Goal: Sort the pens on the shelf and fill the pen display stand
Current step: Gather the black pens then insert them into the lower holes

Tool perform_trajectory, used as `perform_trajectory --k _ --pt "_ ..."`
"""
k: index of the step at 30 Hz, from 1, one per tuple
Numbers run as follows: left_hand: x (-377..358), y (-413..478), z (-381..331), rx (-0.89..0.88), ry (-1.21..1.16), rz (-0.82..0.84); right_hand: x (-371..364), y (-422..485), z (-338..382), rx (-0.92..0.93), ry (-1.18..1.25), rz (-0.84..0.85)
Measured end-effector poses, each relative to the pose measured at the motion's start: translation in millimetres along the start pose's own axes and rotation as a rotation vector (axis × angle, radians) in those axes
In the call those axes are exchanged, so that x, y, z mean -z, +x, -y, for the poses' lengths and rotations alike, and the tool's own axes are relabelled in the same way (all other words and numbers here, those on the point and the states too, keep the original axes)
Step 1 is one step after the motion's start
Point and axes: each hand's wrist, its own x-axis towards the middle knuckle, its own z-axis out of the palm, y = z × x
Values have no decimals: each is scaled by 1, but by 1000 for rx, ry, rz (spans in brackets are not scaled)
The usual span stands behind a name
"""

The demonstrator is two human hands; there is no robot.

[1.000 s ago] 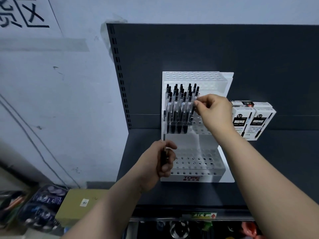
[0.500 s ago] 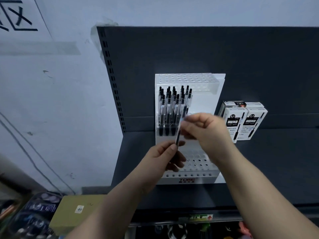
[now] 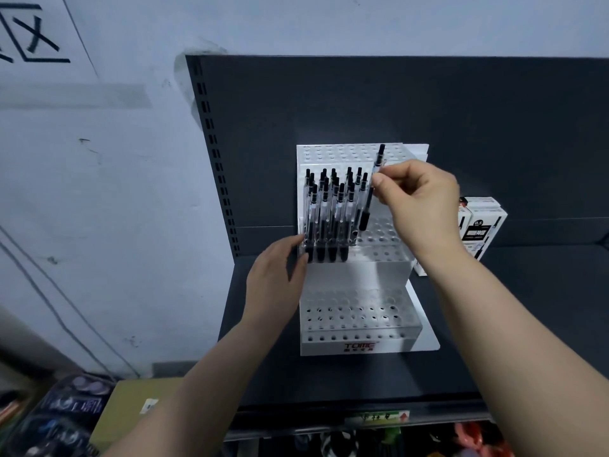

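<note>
A white tiered pen display stand [image 3: 359, 344] stands on the dark shelf [image 3: 494, 324]. Several clear pens with black caps [image 3: 329, 216] fill the left holes of its middle tier. My right hand [image 3: 418, 206] pinches one black pen [image 3: 370, 196] upright, its tip just above an empty hole right of the filled rows. With straight fingers, my left hand [image 3: 276, 278] touches the stand's left edge beside the pens and holds nothing. The top and bottom tiers show only empty holes.
White pen boxes [image 3: 478, 229] stand on the shelf right of the stand, partly behind my right wrist. A slotted upright [image 3: 214, 153] edges the dark back panel. A yellow carton [image 3: 131, 410] and packaged goods lie lower left; more goods sit under the shelf.
My right hand took the pen from my left hand and raised it to the middle tier. The left hand, now without a pen, moved up to the stand's left edge.
</note>
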Motion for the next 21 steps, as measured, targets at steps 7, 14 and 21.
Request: perform_trajectory --k 7,14,21 --pt "3 4 3 -56 59 -1 -14 -15 -23 -58 -94 61" --pt "4 2 4 -97 50 22 -15 -30 -33 -102 -176 30" --pt "-14 -25 -48 -350 192 -58 56 -69 -44 34 -654 263"
